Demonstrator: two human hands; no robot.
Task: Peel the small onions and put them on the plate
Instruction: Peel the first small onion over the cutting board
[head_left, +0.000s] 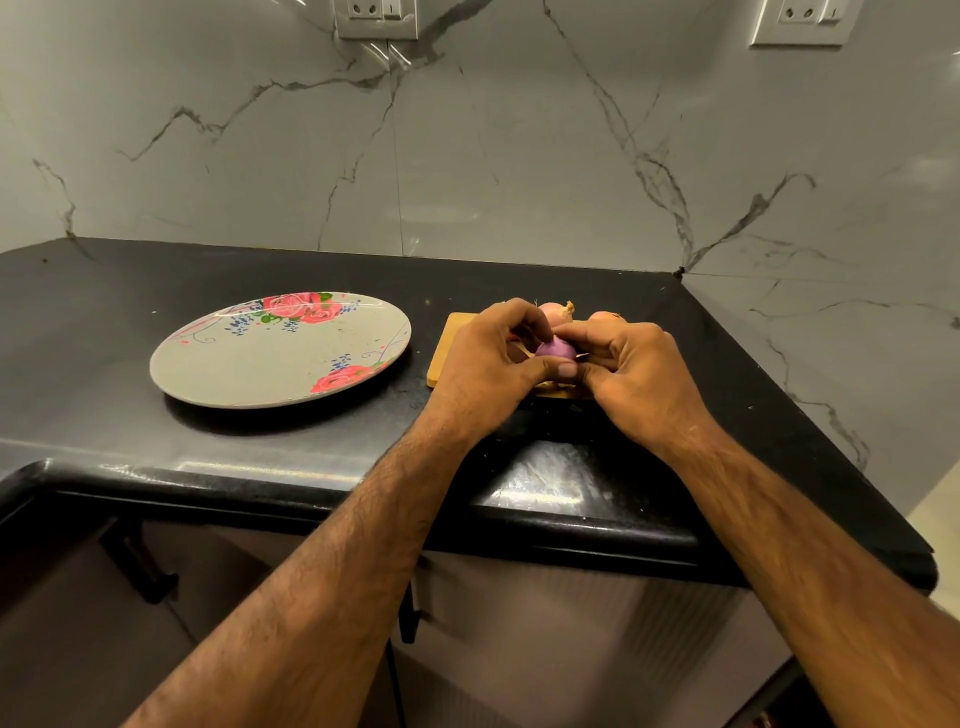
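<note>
A small purple onion sits between both hands above a wooden board. My left hand grips it from the left, thumb under it. My right hand pinches it from the right, and a thin tip, perhaps a blade, shows at the onion's right side. Two unpeeled onions, one pinkish and one orange, lie behind my hands on the board. A grey plate with red roses lies to the left with nothing on it.
The black counter ends in a rounded front edge below my wrists. Its right edge runs diagonally beside the marble wall. Cabinet handles show under the counter.
</note>
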